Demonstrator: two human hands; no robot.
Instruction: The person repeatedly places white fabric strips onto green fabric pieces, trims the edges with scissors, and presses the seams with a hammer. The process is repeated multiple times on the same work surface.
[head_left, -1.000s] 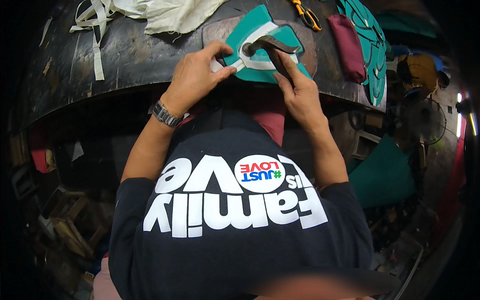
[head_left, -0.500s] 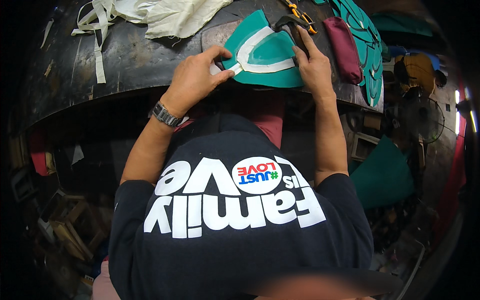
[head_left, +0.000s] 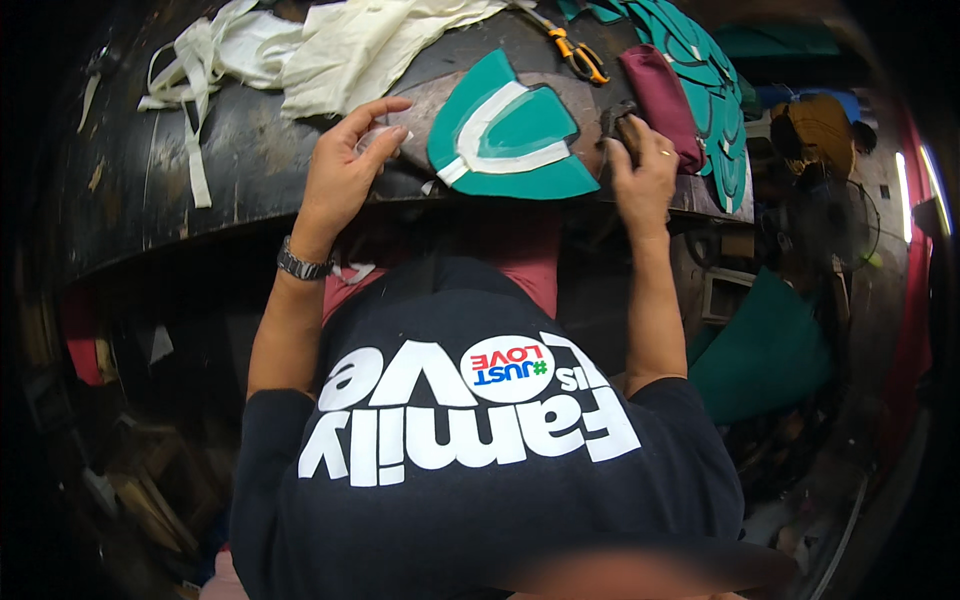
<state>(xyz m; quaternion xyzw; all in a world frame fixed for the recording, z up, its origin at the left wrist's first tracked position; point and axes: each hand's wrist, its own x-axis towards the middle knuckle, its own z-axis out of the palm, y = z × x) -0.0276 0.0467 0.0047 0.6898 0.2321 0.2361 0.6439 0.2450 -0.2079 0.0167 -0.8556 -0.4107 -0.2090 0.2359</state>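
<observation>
Green leather, a fan-shaped piece (head_left: 510,140) with a white curved band, lies flat on the dark bench (head_left: 200,150), between the two hands and just beyond their fingertips. The left hand (head_left: 345,165) is lifted a little, fingers spread and bent, and it pinches a small pale scrap (head_left: 380,135) between thumb and forefinger; half a second ago this hand pressed on the left edge of the piece, now it has come off it. The right hand (head_left: 640,175) has moved away to the right and closes around a dark tool (head_left: 620,122). One second ago this tool was on the piece, so it seems the pressing step is finished and the piece is released for now. Beyond the right fingers lie a maroon piece (head_left: 660,90), orange scissors (head_left: 575,50) and a stack of green cut parts (head_left: 705,70). Beyond the left fingers lies cream cloth (head_left: 340,45) with loose strips.
</observation>
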